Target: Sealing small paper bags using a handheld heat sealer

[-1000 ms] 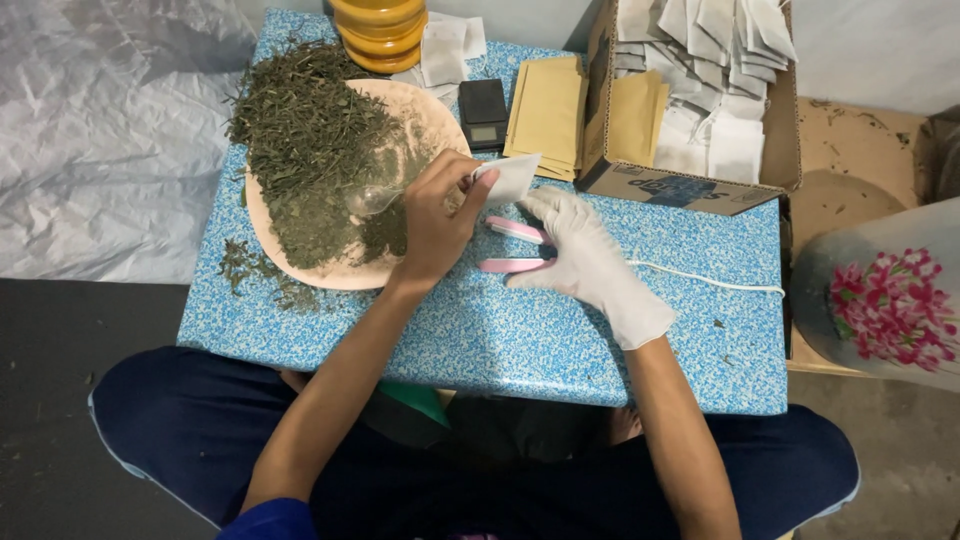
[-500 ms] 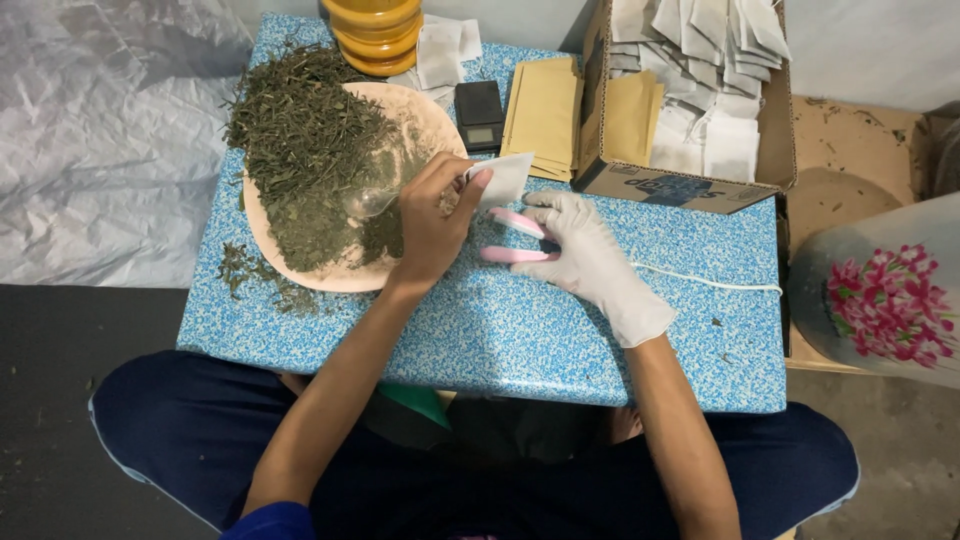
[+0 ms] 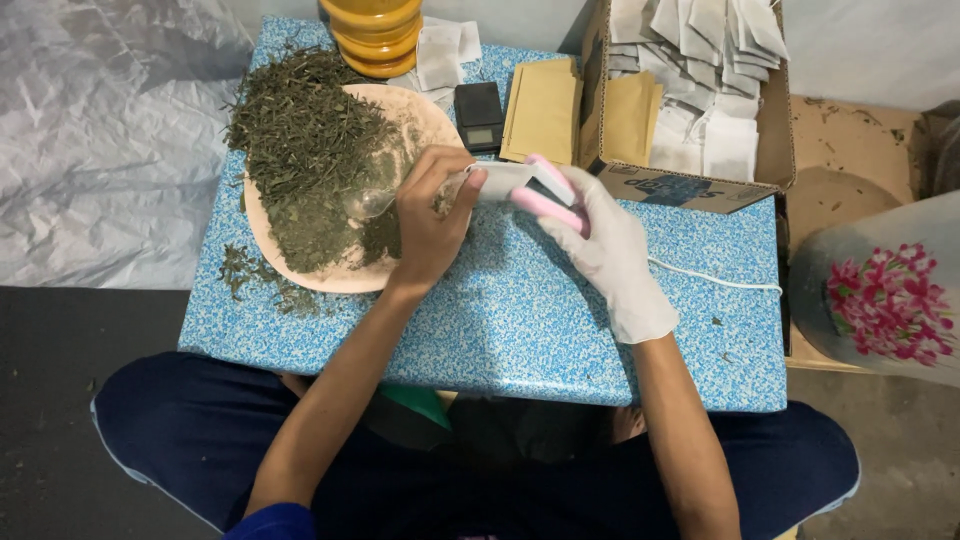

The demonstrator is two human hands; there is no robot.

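One person sits at a small blue speckled tabletop (image 3: 500, 330) in the middle of the frame. The bare left hand (image 3: 430, 215) has its grip closed round the handle of one clear spoon (image 3: 372, 203), whose bowl lies over the dried green leaves (image 3: 310, 150) heaped on one round tan plate (image 3: 425, 120) at the upper left of the tabletop. A few loose leaves lie scattered just off the plate's lower left edge. The right hand (image 3: 605, 245), in one white glove, pinches one small white pouch (image 3: 510, 180) together with a pink object (image 3: 548, 205); what that pink object is cannot be told. The pouch sits at centre frame, touching the left hand's fingertips. Above it lie one small black scale (image 3: 480, 115) and one stack of tan envelopes (image 3: 543, 112). One open cardboard box (image 3: 690, 185) at upper right holds many white pouches, too many to count. One yellow jar (image 3: 375, 30) stands at the top edge.
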